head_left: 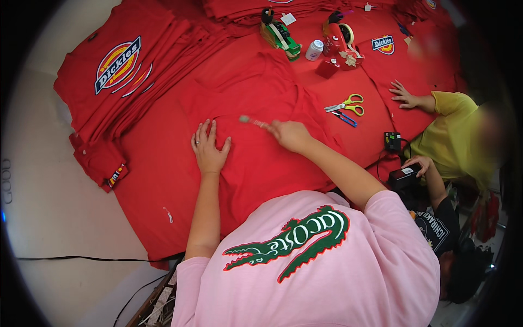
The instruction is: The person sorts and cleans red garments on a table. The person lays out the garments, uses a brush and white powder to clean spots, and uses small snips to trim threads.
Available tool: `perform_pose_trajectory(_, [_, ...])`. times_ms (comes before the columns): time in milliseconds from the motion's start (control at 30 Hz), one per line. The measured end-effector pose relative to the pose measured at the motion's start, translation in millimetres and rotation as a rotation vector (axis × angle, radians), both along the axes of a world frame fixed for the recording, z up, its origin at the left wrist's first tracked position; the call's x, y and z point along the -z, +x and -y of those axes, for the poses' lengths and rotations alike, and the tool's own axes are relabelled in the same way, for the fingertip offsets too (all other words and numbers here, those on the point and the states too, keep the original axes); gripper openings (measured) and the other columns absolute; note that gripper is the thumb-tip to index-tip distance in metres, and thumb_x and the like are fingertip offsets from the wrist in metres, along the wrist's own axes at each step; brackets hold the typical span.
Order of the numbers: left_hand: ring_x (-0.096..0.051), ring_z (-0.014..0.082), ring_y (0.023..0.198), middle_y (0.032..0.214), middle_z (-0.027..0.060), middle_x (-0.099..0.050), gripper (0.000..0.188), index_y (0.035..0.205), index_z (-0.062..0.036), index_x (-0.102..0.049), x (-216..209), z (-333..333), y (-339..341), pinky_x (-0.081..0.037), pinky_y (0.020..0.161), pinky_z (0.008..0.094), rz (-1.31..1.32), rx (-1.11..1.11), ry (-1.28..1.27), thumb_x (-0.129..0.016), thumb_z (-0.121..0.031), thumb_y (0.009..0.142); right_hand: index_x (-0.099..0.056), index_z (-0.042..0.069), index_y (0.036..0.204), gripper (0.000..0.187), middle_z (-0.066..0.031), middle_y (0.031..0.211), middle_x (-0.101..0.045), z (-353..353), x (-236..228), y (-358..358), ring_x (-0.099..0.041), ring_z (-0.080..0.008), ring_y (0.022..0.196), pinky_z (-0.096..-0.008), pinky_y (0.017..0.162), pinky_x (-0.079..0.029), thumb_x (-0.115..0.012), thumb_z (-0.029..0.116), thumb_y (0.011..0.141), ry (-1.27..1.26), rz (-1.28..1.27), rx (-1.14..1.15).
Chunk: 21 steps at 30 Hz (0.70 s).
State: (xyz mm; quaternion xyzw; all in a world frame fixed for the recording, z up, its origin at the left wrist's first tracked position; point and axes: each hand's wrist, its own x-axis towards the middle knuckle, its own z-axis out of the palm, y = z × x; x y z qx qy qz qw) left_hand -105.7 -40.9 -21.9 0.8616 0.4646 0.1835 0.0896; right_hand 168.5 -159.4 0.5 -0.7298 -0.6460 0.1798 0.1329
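Near the desk's front edge, a red shirt lies under the spread left hand and right hand pinching a blurred tool.

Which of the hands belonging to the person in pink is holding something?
The right hand: its fingers close around a slim tool, blurred at its tip. The left hand, wearing a ring, rests spread on the red garment.

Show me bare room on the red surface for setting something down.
Widest: the red surface left of the left hand, below the stacked red shirts. Smaller: the strip below the yellow-handled scissors and blue snips, right of the spread red garment. Crowded: the far side, around the white bottle and red tape dispenser.
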Motion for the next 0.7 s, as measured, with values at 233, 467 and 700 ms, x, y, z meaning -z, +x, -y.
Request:
perform_pose_trajectory(233, [-0.037, 0.0284, 0.152, 0.161, 0.006, -0.046, 0.072, 0.153, -0.0146, -0.055, -2.6, -1.5, 1.4, -0.022, 0.127, 0.0525, 0.016, 0.025, 0.023, -0.075, -0.043, 0.09, -0.057, 0.006, 0.098, 0.033, -0.0206, 0.073, -0.07, 62.2, -12.5, 17.9, -0.071, -0.0419, 0.067, -0.0582, 0.057, -0.054, -0.051, 0.038, 0.108, 0.043, 0.006, 0.29])
perform_pose_trajectory(467, [-0.038, 0.0281, 0.152, 0.162, 0.0061, -0.045, 0.07, 0.155, -0.0171, -0.052, 12.6, -3.5, -2.6, -0.021, 0.127, 0.0533, -0.048, 0.025, 0.033, -0.074, -0.042, 0.093, -0.059, 0.007, 0.099, 0.029, -0.0137, 0.069, -0.067, 73.6, -18.4, 50.7, -0.069, -0.0334, 0.063, -0.05, 0.054, -0.051, -0.052, 0.034, 0.109, 0.453, -0.032, 0.504])
perform_pose_trajectory(700, [-0.042, 0.0274, 0.148, 0.158, 0.006, -0.048, 0.061, 0.151, -0.0165, -0.056, 4.6, -14.5, -11.2, -0.021, 0.125, 0.0508, -0.011, -0.002, -0.019, -0.074, -0.034, 0.095, -0.054, 0.011, 0.107, 0.015, 0.0007, 0.067, -0.05, 113.7, -42.0, 182.8, -0.041, -0.0099, 0.046, -0.0278, 0.042, -0.034, -0.048, 0.024, 0.11, 1.04, -1.25, 1.251])
